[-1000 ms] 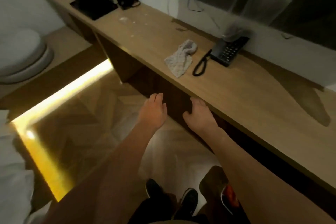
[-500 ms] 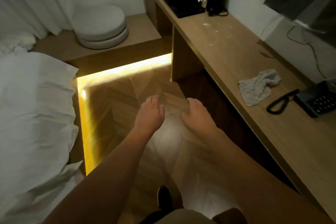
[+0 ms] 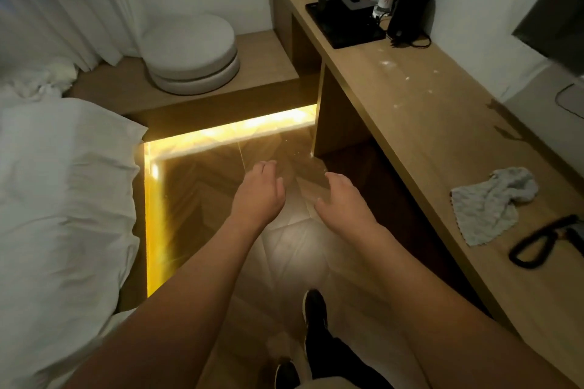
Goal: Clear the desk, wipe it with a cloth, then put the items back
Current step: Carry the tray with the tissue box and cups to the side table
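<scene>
I see both hands, left hand [image 3: 258, 196] and right hand [image 3: 343, 201], empty, fingers loosely curled, out over the floor beside the desk [image 3: 420, 110]. The cloth [image 3: 486, 205] lies crumpled on the desk, seemingly untouched.

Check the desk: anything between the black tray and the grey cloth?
Head view: no objects. Between black tray and grey cloth lies bare desk top with pale specks.

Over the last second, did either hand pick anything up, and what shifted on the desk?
Neither. The left hand and right hand stay empty and loosely open, now over the floor instead of by the desk edge, as the view swung left toward the bed. The cloth, phone cord and black tray lie where they were.
</scene>
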Demonstrator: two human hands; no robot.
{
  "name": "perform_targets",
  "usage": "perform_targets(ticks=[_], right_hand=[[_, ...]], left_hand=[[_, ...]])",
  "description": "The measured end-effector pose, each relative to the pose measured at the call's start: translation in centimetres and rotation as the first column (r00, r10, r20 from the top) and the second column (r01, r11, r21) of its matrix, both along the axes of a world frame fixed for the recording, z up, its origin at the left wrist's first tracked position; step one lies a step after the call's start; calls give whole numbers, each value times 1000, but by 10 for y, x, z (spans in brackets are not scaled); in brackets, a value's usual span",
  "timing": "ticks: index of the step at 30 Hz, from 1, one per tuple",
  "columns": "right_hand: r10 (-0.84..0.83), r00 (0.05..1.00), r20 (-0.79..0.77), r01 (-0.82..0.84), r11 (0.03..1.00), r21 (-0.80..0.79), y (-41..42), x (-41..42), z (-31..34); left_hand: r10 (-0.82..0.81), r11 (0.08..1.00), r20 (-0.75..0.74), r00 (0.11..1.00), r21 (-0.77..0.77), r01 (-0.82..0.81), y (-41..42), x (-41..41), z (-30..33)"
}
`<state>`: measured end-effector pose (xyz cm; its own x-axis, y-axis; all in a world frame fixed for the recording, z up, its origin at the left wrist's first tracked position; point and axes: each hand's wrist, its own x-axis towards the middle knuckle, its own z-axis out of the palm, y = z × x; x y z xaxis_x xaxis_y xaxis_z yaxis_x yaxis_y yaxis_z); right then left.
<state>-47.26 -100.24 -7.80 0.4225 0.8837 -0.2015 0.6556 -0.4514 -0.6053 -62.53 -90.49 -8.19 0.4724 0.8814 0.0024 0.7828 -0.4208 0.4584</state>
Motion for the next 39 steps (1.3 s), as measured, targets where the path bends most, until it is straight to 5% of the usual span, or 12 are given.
perform_targets(ticks=[18,39], right_hand=[[93,995,-33,-90,993,73,285,84,24],[90,995,-32,-90,996,28,671,168,27]], left_hand=[[158,987,0,987,2,-158,275,63,22],[108,994,6,994,18,-109,668,150,23]])
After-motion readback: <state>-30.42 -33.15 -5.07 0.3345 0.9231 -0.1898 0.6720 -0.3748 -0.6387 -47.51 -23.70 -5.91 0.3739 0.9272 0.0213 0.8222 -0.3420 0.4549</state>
